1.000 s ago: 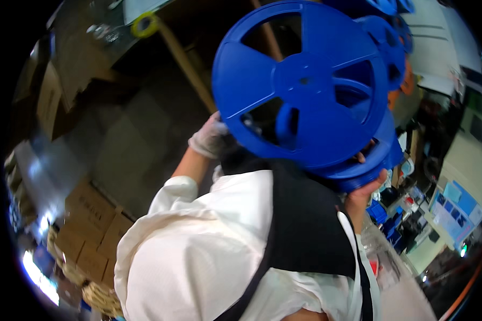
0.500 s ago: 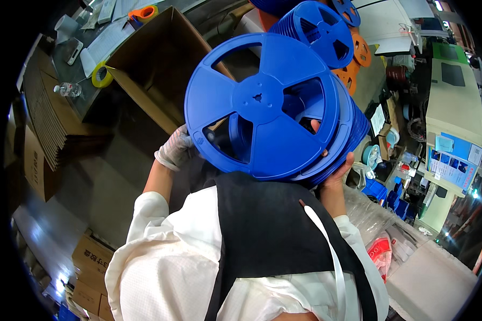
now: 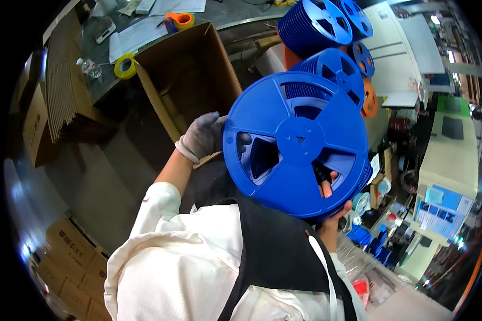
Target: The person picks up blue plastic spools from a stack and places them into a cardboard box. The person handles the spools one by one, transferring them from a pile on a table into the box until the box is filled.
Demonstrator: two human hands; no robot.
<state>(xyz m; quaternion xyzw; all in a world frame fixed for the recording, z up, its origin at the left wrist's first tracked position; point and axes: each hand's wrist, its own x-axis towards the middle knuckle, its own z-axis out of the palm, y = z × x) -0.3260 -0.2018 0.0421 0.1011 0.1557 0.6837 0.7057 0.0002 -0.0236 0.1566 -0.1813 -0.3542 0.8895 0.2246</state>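
Note:
A stack of blue plastic reels is in front of my chest, its front reel facing up with cut-out windows around a hub. My left hand, in a pale glove with greyish fingertips, is closed on the stack's left rim; a dark fingertip shows through a window. My bare right hand grips the lower right side, with fingers visible through another window and the thumb outside the rim. Left of the reels stands an open cardboard box; its visible inside holds nothing I can make out.
More blue reels and an orange reel are stacked at the far right. Yellow tape, an orange tape dispenser and a bottle lie on the left table. Flattened cartons lean beside it. A beige machine is at right.
The view has shifted, and the reels now appear lower and further right. The front reel has turned, and it covers more of the stack beneath. Both hands keep hold.

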